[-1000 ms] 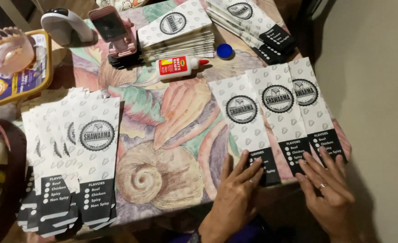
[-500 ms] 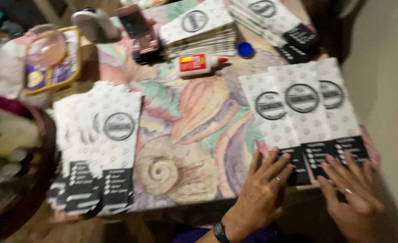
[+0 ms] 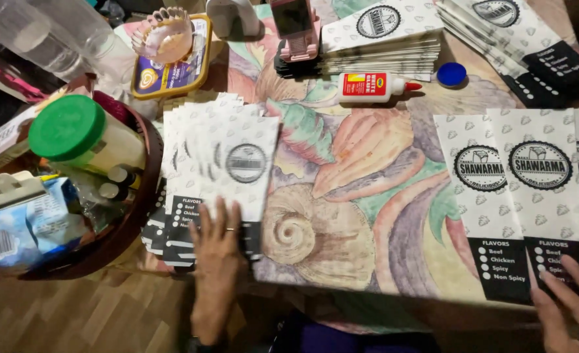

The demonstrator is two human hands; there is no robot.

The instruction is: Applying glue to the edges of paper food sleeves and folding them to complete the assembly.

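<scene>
Your left hand (image 3: 216,261) lies flat, fingers (image 3: 221,216) spread apart, pressing the bottom black band of the fanned stack of paper bags (image 3: 227,163); nothing pinched, just held down. Your right hand (image 3: 574,297) sits at the lower right corner, fingers (image 3: 567,265) apart too, tips resting on the black band of the row of three overlapping bags (image 3: 538,189).

Landmark = glue bottle (image 3: 374,87), lying on its side w/ red nozzle. The fanned stack is below-left of it; the row of three is below-right. Its blue cap (image 3: 451,74) sits just right of it, off the bottle. Just above the bottle: a neat pile of flat bags (image 3: 384,36); up and right of it, another slanted pile (image 3: 525,39).

Progress, as a judgement: looks mid-way. A batch is laid out on both sides, glue is open, but two piles above the bottle look untouched.

Surface: the counter (image 3: 361,189) wears a cloth w/ a pastel seashell print. Well left of the bottle: a round basket (image 3: 136,216) w/ a green-lidded jar (image 3: 83,134) and packets. Up-left: a yellow tray (image 3: 191,65) and a pink phone (image 3: 294,26). Wood-look floor (image 3: 73,314) below; room is dim.
</scene>
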